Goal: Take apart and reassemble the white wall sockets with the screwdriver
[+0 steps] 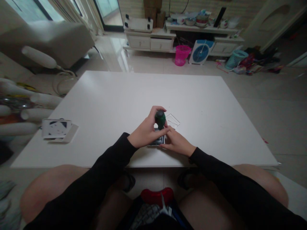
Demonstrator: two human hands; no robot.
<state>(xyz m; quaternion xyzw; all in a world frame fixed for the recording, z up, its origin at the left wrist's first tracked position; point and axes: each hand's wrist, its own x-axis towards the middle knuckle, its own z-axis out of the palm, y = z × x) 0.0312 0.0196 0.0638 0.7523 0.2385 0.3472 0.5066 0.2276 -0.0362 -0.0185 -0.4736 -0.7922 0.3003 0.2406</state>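
Observation:
A screwdriver with a green handle (160,118) stands roughly upright near the front middle of the white table (134,99). Curled round that handle is my left hand (147,129). Below it lies a small dark rectangular part with a pale edge (160,140), partly covered by both hands; its exact kind I cannot make out. My right hand (176,139) grips this part at its right side, thumb and fingers close to the screwdriver's lower end. The screwdriver's tip is hidden. Just beyond my right hand a thin, pale rectangular frame (173,120) rests on the table.
An open white box with a dark print (57,129) sits at the table's left edge. White rolls (38,115) are stacked beside the table on the left. Across the floor stand a pink basket (182,55), a blue-and-white fan (200,52) and a white cabinet (161,44).

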